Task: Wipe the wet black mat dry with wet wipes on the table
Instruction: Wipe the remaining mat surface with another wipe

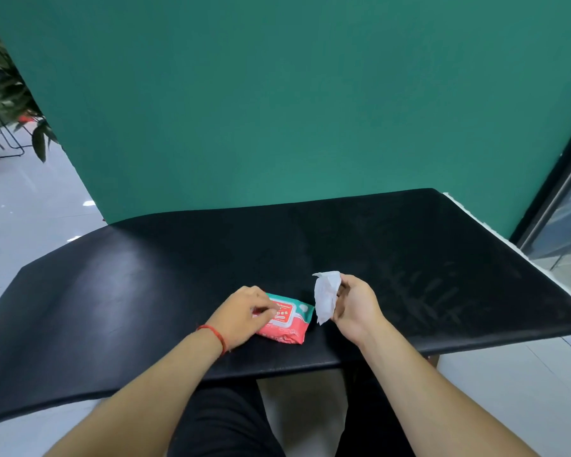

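Table: a pale-edged table (495, 232) stands before a flat green wall (277, 94).
Mat: a black rectangular rubber mat (145, 275) covers its top.
Pack: a pink plastic pack of wet wipes (290, 329) lies on the mat, centre front.
Left hand: the left hand (241, 315) curls over the pack's left end.
Wipe: a crumpled white wipe (325, 296), pinched in the right hand (356, 308), hangs just right of the pack.

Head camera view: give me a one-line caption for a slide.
Right hand holds a white wet wipe above the black mat while the left hand rests on the red-and-teal wipes pack.
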A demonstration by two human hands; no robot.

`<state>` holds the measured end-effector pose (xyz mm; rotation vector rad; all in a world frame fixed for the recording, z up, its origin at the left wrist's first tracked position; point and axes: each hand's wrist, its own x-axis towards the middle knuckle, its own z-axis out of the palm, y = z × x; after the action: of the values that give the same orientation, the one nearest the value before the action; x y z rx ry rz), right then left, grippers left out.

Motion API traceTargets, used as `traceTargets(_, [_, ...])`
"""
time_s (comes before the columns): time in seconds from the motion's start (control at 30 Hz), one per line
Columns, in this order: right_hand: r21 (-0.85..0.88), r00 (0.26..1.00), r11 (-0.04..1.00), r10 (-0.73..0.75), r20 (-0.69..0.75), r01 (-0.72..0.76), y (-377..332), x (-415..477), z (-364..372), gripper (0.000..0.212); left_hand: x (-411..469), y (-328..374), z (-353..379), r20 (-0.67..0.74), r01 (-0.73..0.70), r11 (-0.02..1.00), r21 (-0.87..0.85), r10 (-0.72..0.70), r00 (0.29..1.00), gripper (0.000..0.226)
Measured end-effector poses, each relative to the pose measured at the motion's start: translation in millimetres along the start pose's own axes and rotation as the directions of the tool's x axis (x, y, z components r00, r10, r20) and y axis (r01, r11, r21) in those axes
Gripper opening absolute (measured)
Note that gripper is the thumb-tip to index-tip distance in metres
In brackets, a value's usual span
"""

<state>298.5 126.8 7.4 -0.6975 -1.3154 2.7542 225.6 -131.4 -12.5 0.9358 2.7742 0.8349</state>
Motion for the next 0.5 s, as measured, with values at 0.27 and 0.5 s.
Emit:
traceTargets(0.27, [0.009, 0.999, 1.000, 0.024, -0.023, -0.024, 9.3, -4.0, 18.4, 0.027, -5.6, -3.5, 1.9, 0.163, -0.236, 0.896, 0.377, 0.187, 0.969, 0.087])
traceTargets(0.5, [0.006, 0.999, 1.000, -0.024, -0.023, 0.025, -9.9, -9.9, 9.9, 0.035, 31.2, 17.1, -7.4, 0.274, -0.051, 0.963, 0.263, -0.024, 0.961, 0.085])
